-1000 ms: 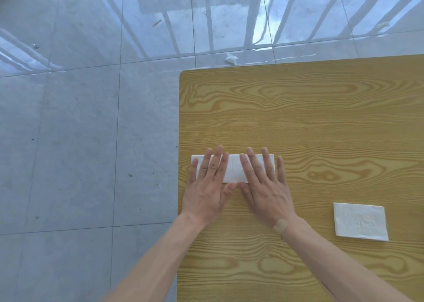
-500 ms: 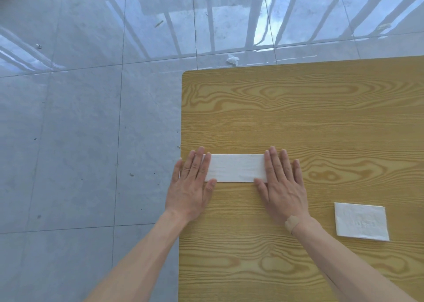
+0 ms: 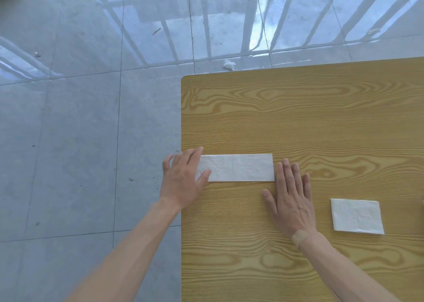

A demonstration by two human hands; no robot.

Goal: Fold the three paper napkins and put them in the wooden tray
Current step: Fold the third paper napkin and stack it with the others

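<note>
Left hand (image 3: 182, 182) lies flat and open, its fingers (image 3: 195, 157) pressing the left end of the long folded napkin (image 3: 238, 167) near the tabletop (image 3: 298, 109) edge, gripping nothing. Best next: lift that end, bring it over to the right edge, square the corners, then crease. Right hand (image 3: 290, 198) rests open and empty just beside the strip. Further right, a smaller folded napkin (image 3: 356, 216) waits. No tray in sight.

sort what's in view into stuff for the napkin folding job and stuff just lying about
For the job:
long napkin strip
folded napkin
left hand and right hand

Lying about:
crumpled paper scrap on the floor
small floor debris
</note>
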